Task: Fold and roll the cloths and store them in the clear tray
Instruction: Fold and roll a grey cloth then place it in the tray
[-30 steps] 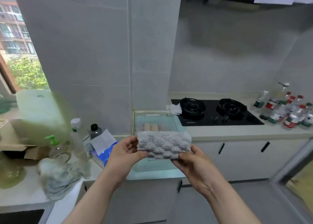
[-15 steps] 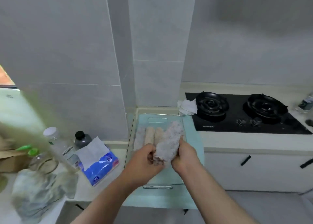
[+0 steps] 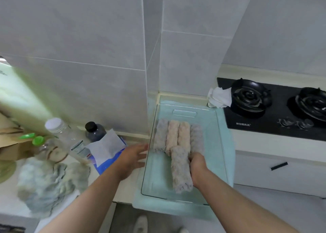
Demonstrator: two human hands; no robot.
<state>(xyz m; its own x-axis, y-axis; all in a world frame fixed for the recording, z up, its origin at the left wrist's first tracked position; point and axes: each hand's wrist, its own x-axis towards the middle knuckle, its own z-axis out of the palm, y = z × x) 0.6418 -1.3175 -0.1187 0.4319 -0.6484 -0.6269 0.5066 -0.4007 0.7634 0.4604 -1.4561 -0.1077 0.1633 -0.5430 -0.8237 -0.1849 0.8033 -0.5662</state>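
A clear tray [image 3: 220,144] lies on a pale green mat at the counter corner. Several rolled cloths [image 3: 176,135] lie side by side in its far half. A grey rolled cloth [image 3: 180,171] lies lengthwise in the near half, and my right hand [image 3: 198,165] grips its right side inside the tray. My left hand [image 3: 131,158] hovers just left of the tray's rim, fingers spread, holding nothing. A heap of loose grey cloths [image 3: 47,185] lies on the counter at the left.
A blue tissue pack [image 3: 107,150], a dark bottle [image 3: 94,130] and a clear bottle [image 3: 65,137] stand left of the tray. A black gas hob [image 3: 275,109] with a crumpled white paper [image 3: 219,98] is at the right. Tiled walls close the corner behind.
Both hands held the grey cloth in the air and rolled it. Now the roll lies in the tray under my right hand, and my left hand has let go and moved left.
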